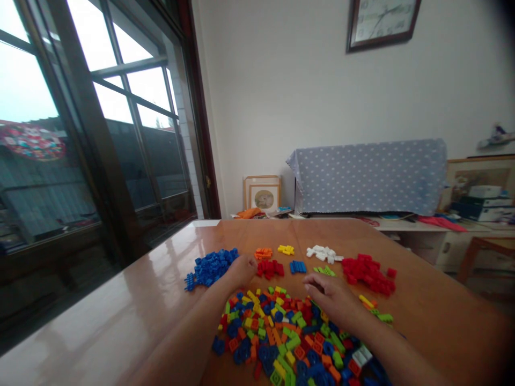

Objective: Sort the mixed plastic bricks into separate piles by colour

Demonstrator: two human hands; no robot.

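Note:
My left hand point(242, 269) is closed, its fingers curled between the heap of blue bricks point(215, 266) and a small group of red bricks point(270, 269). Whatever it may hold is hidden. Over the far edge of a large mixed pile of toy bricks point(281, 332), my right hand point(328, 289) is loosely curved, thumb and fingers apart, with nothing visible between them. Just beyond it lie light green bricks point(324, 271) and a row of blue bricks point(298, 267). Farther back are orange bricks point(263, 253), yellow bricks point(286, 250) and white bricks point(323, 253).
A larger heap of red bricks point(368, 273) sits to the right on the glossy wooden table point(132, 311). Behind the table, a polka-dot cloth point(370, 177) covers something on a low cabinet point(430, 244). Glass doors point(132, 134) stand at left; a clock point(382, 24) hangs above.

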